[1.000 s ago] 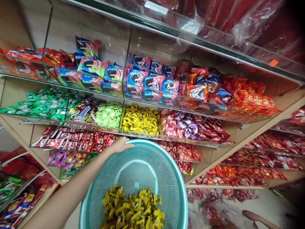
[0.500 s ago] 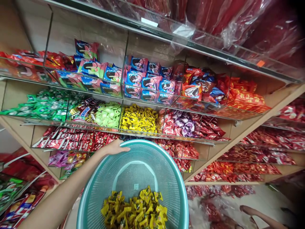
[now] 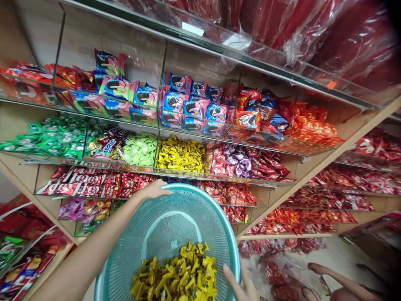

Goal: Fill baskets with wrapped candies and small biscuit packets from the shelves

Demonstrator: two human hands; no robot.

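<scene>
Candy shelves (image 3: 313, 168) partly behind the teal basket (image 3: 213, 217).

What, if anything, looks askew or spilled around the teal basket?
The teal basket looks tilted: the yellow sweets inside bunch at its near side, leaving the far side bare. None look spilled. The left hand and right hand hold it.

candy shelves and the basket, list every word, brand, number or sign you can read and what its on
"SNICKERS", on a brown candy wrapper on the middle shelf.
Too small or blurred to read: the characters on the blue-and-pink cookie packs, orange-red packets and red-and-white packets.
Nothing legible: the white labels on the top shelf edge, and the yellow-wrapped candies in the teal basket.
No numbers can be made out.
</scene>
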